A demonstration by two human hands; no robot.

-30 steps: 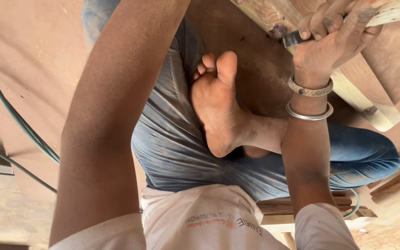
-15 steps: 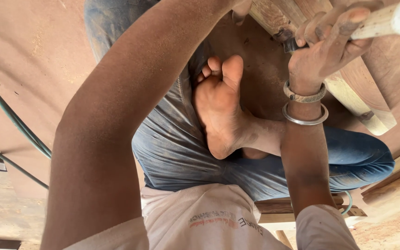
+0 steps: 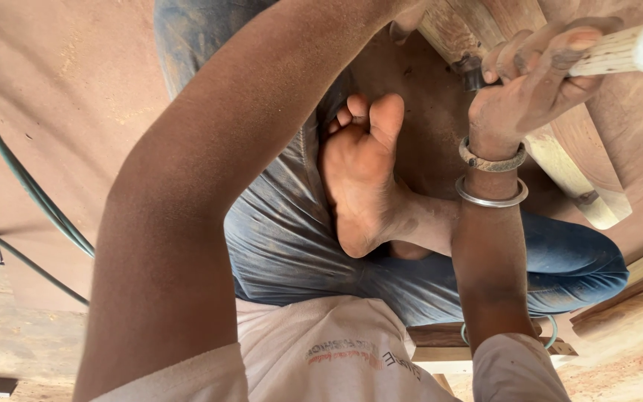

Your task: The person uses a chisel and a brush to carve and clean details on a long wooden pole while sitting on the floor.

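Right,
1. Step in hand, my read: tool work on the timber piece (image 3: pixel 478 30) at top of frame, just beyond the bare foot (image 3: pixel 362 171)
2. right hand (image 3: pixel 530 82) has fingers wrapped tight round the pale wooden handle (image 3: pixel 626 48), whose dark metal end (image 3: pixel 470 71) is at the timber
3. left hand (image 3: pixel 407 18) is cut off at the frame edge by the timber; can't tell its fingers
4. Any next stroke calls for a steady workpiece and toes clear
5. Labels: only small orange-and-dark print on the white shirt (image 3: pixel 336 350); no packages or signs
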